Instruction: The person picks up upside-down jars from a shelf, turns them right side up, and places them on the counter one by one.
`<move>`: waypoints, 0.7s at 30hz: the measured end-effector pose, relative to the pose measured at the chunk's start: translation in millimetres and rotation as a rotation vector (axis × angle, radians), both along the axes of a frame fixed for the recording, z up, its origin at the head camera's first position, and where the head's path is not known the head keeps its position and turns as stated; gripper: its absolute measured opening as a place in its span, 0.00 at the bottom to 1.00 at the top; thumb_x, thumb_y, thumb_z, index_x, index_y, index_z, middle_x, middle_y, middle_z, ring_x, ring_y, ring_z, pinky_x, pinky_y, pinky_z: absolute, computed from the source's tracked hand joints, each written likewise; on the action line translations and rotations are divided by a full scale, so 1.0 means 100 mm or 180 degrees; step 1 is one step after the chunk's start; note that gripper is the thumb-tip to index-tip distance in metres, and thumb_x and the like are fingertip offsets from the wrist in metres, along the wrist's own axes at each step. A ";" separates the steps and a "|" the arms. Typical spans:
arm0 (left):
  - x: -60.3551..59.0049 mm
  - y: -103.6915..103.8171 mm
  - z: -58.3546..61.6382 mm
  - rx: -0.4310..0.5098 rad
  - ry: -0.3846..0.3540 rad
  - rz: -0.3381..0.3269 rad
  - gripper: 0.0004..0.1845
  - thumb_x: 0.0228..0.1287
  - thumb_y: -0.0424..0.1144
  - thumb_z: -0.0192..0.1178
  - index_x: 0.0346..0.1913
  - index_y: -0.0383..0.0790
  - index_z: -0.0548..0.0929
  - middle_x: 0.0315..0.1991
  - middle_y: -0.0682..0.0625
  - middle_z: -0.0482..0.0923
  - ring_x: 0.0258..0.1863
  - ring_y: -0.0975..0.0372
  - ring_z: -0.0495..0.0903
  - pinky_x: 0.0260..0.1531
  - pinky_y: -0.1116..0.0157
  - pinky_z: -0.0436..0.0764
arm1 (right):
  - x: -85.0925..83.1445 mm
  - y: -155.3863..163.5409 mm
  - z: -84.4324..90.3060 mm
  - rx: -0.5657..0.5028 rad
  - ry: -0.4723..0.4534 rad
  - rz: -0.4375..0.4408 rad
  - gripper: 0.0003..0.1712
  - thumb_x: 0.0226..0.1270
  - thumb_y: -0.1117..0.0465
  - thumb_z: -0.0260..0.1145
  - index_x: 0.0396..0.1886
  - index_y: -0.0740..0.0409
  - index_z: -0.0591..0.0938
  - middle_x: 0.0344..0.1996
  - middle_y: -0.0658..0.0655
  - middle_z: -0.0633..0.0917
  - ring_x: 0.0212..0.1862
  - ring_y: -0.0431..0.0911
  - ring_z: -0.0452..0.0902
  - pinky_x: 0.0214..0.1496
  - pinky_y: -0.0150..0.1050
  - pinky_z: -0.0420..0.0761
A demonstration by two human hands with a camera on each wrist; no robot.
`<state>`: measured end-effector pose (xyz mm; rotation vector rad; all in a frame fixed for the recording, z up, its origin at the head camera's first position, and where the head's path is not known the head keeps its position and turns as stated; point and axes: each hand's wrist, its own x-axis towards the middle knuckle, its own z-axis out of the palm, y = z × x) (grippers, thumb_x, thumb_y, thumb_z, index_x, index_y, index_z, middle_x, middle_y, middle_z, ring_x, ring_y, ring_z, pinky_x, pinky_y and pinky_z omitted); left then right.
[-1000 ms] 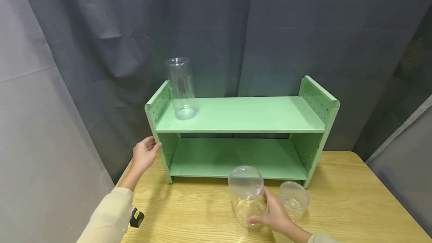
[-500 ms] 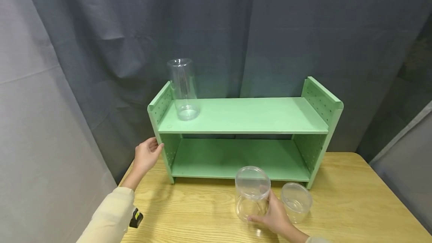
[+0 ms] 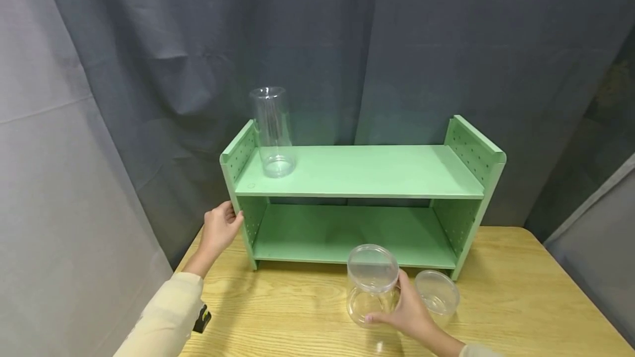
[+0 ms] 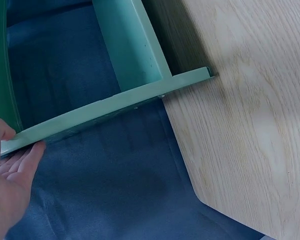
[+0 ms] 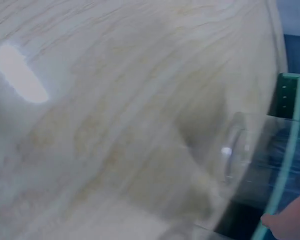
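"Two grips I see. What does your right hand (image 3: 413, 313) hold?"
"Your fingers (image 3: 404, 285) curl around the clear jar (image 3: 371, 284), in front of the green shelf (image 3: 367, 172), near the small jar (image 3: 437, 293); your left hand (image 3: 220, 229) pinches the shelf's left panel (image 4: 102, 110)."

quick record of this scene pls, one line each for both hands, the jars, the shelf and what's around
left hand: grips the left side of the shelf
right hand: holds the middle jar
tall jar: upright on the upper tier, near its left end
low jar: on the table, beside the right hand
shelf: green, two tiers, standing on the table
jar material: clear, see-through
backdrop: dark curtain
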<state>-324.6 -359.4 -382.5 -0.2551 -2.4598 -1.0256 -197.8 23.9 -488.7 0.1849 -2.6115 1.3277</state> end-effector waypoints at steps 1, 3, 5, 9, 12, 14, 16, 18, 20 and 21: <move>0.00 0.00 0.00 -0.0007 0.0008 -0.0001 0.15 0.63 0.30 0.57 0.50 0.22 0.78 0.45 0.27 0.82 0.45 0.43 0.85 0.44 0.54 0.86 | 0.00 0.01 0.06 0.0032 0.0082 0.0004 0.69 0.24 0.50 0.86 0.68 0.69 0.60 0.59 0.69 0.75 0.60 0.64 0.74 0.61 0.58 0.76; 0.00 0.00 0.01 0.0003 0.0009 0.0001 0.15 0.63 0.30 0.57 0.49 0.22 0.79 0.45 0.27 0.82 0.45 0.43 0.85 0.44 0.54 0.86 | 0.01 0.02 0.17 0.0102 0.0206 0.0012 0.70 0.26 0.49 0.85 0.69 0.70 0.58 0.62 0.71 0.73 0.61 0.65 0.73 0.62 0.57 0.75; 0.00 0.00 0.01 0.0000 -0.0007 0.0009 0.15 0.63 0.31 0.57 0.49 0.23 0.79 0.45 0.28 0.83 0.44 0.44 0.85 0.43 0.55 0.86 | 0.01 0.05 0.29 0.0161 0.0373 0.0032 0.70 0.27 0.49 0.85 0.69 0.72 0.58 0.63 0.73 0.71 0.62 0.66 0.72 0.62 0.57 0.75; -0.02 -0.02 0.01 0.0007 0.0001 0.0013 0.16 0.62 0.31 0.59 0.50 0.24 0.80 0.44 0.30 0.84 0.43 0.45 0.86 0.43 0.56 0.87 | 0.00 0.08 0.52 0.0285 0.0663 0.0067 0.70 0.27 0.49 0.85 0.70 0.71 0.58 0.63 0.72 0.71 0.63 0.66 0.70 0.61 0.56 0.75; -0.02 -0.04 0.01 0.0055 -0.0018 -0.0039 0.17 0.62 0.31 0.60 0.51 0.23 0.80 0.44 0.30 0.84 0.44 0.45 0.86 0.43 0.56 0.86 | -0.01 0.10 0.69 0.0392 0.0838 0.0088 0.69 0.27 0.49 0.85 0.70 0.68 0.59 0.62 0.69 0.74 0.63 0.63 0.70 0.61 0.55 0.75; -0.02 -0.05 0.02 0.0093 -0.0055 -0.0074 0.17 0.62 0.32 0.60 0.51 0.23 0.80 0.44 0.30 0.83 0.44 0.44 0.86 0.43 0.56 0.86 | -0.02 0.10 0.82 0.0436 0.0908 0.0136 0.68 0.29 0.48 0.85 0.70 0.66 0.60 0.62 0.67 0.74 0.63 0.61 0.71 0.61 0.53 0.75; -0.01 -0.06 0.02 0.0117 -0.0101 -0.0095 0.18 0.61 0.32 0.60 0.51 0.23 0.80 0.44 0.29 0.83 0.44 0.44 0.86 0.44 0.55 0.86 | -0.04 0.08 0.96 0.0434 0.0942 0.0199 0.66 0.30 0.48 0.84 0.70 0.64 0.61 0.63 0.65 0.74 0.64 0.59 0.70 0.63 0.51 0.73; -0.01 -0.07 0.04 0.0140 -0.0138 -0.0096 0.18 0.61 0.32 0.60 0.51 0.23 0.80 0.44 0.29 0.83 0.45 0.44 0.85 0.44 0.55 0.86 | -0.06 0.05 1.11 0.0399 0.1002 0.0296 0.64 0.32 0.49 0.84 0.70 0.63 0.63 0.63 0.65 0.75 0.64 0.60 0.71 0.63 0.50 0.73; -0.01 -0.08 0.05 0.0167 -0.0173 -0.0094 0.18 0.61 0.32 0.60 0.51 0.22 0.79 0.45 0.29 0.83 0.45 0.44 0.85 0.44 0.56 0.86 | -0.09 0.01 1.25 0.0388 0.1004 0.0354 0.61 0.33 0.50 0.84 0.69 0.62 0.64 0.62 0.64 0.76 0.63 0.59 0.72 0.63 0.49 0.74; -0.02 -0.08 0.05 0.0186 -0.0194 -0.0093 0.18 0.61 0.32 0.60 0.51 0.22 0.80 0.45 0.29 0.83 0.45 0.44 0.85 0.44 0.56 0.86 | -0.12 -0.02 1.31 0.0384 0.1011 0.0382 0.60 0.34 0.51 0.84 0.69 0.61 0.65 0.62 0.64 0.76 0.63 0.59 0.73 0.63 0.49 0.75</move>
